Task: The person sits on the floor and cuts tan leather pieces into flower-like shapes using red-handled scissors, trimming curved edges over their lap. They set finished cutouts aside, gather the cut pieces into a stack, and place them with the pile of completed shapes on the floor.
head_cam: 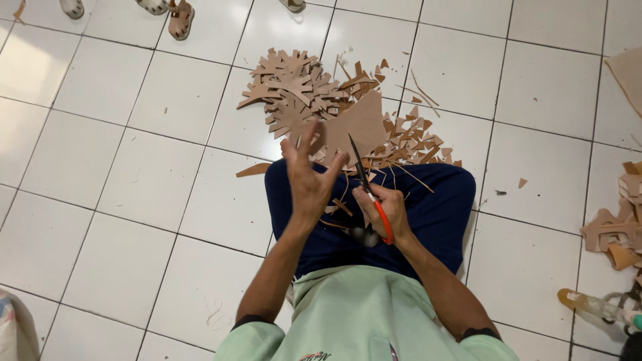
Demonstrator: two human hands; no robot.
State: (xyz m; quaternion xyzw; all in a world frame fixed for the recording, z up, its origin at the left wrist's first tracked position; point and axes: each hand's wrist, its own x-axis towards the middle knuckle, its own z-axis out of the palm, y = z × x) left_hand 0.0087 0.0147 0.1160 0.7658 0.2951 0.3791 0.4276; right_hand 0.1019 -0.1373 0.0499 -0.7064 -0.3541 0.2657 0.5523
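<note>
My left hand (309, 177) is raised over my lap and pinches a flat tan leather piece (358, 127) between thumb and fingers. My right hand (383, 210) grips orange-handled scissors (368, 190), whose dark blades point up toward the lower edge of that piece. I sit on a white tiled floor (134, 167) in dark blue trousers and a light green shirt. Thin tan strips lie across my lap (428, 200).
A pile of cut tan shapes and offcuts (301, 90) lies on the floor ahead of my legs. More tan cut pieces (618, 227) are stacked at the right edge, with a bottle (592, 305) below them. Sandals (179, 19) stand at the top left.
</note>
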